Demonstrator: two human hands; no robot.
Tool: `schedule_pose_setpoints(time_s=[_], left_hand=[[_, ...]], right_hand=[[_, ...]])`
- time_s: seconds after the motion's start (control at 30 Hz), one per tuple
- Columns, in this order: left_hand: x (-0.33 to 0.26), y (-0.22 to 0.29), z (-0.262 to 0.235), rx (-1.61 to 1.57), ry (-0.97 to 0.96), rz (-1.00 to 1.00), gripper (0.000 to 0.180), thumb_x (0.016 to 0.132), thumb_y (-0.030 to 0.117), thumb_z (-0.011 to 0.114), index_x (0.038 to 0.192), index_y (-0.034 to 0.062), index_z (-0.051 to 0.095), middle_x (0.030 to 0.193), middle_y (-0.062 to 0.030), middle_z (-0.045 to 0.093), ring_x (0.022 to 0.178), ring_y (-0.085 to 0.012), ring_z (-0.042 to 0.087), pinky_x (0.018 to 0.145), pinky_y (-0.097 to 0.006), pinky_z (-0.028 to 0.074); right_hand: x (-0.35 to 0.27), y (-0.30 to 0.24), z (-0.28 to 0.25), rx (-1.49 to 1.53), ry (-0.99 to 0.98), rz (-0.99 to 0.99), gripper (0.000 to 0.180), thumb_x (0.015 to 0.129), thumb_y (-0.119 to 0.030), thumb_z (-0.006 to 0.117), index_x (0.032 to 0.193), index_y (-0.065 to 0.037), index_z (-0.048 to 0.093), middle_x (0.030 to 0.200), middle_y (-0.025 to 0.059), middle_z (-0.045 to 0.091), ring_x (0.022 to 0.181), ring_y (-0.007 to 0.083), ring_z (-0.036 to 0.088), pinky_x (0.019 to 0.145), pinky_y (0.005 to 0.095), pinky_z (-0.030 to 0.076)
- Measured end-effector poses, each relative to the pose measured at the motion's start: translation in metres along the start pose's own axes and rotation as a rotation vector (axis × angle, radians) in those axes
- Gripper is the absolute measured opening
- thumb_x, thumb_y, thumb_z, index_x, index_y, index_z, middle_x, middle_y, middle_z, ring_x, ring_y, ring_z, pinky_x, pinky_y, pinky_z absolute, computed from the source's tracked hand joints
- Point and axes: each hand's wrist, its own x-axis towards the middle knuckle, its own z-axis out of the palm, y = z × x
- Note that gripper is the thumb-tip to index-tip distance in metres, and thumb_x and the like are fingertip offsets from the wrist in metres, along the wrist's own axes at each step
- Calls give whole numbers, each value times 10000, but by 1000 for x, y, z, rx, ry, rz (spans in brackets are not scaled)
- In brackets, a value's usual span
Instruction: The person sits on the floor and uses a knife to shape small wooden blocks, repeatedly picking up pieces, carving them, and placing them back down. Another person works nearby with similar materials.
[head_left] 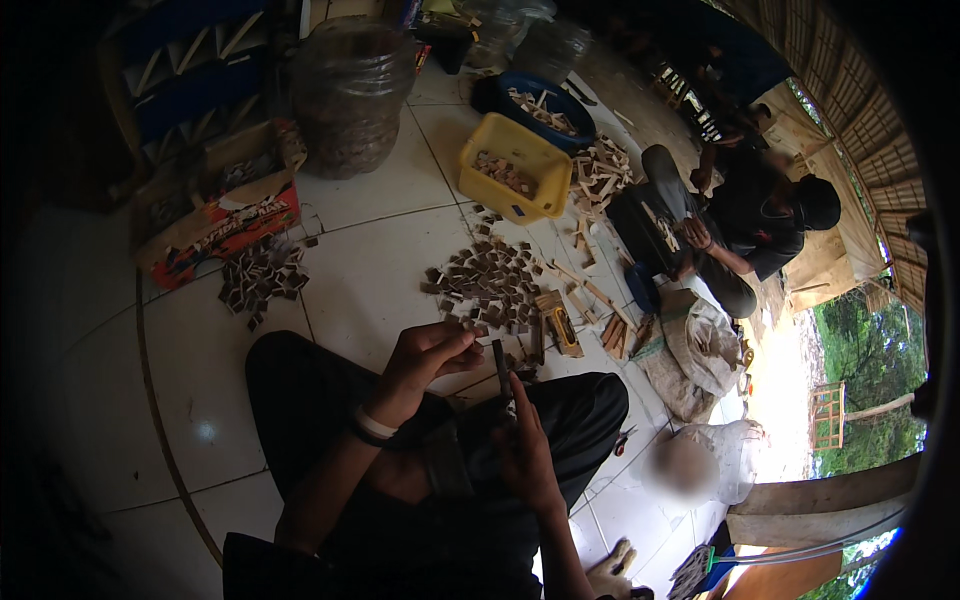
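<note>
My left hand (424, 366), with a white band at its wrist, is raised above my lap. Its thumb and fingers pinch a small pale piece (479, 331); the exact kind is too small to tell. My right hand (527, 450) is closed around a dark, narrow, flat-bladed tool (502, 368) that points upward just right of the left fingertips. Beyond both hands, a heap of small dark square pieces (487, 280) with pale edges is spread on the tiles. A yellow-and-wood block-shaped thing (560, 324) lies at its right side.
A yellow tub (516, 166) and a blue basin (546, 108) hold small pieces. At left stand a red-orange carton (222, 228), a smaller pile (264, 280) and a filled plastic bag (352, 100). A co-worker (755, 225) sits at right, near wood offcuts (603, 172) and sacks (692, 345). Red-handled scissors (625, 441) lie by my knee.
</note>
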Motion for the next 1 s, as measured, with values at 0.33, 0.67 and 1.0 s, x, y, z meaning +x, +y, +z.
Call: schedule_pose_setpoints(time_s=[0.33,0.67,1.0], left_hand=[[2,-13,9,-105,49,107,260,1001,75,723,1235,-23,664,1126,-76,730,1089,-151,708,1033,-340,595],[5,-17,2,-92,32,73,174,991,68,733,1145,10,676,1088,-41,729,1068,-138,709,1026,-336,594],[2,-16,5,-102,39,63,179,987,88,739,1146,33,676,1096,-26,730,1065,-121,700,1021,-309,574]], right_hand=[[1,1,11,-67,67,-47,848,924,121,555,1682,-144,282,1348,222,576,1051,336,648,941,381,521],[-2,-3,9,-72,26,40,849,924,117,568,1680,-148,285,1352,230,564,1081,369,641,947,410,524],[-1,-9,8,-37,17,63,818,936,102,558,1674,-118,282,1427,255,548,1294,429,585,1067,442,484]])
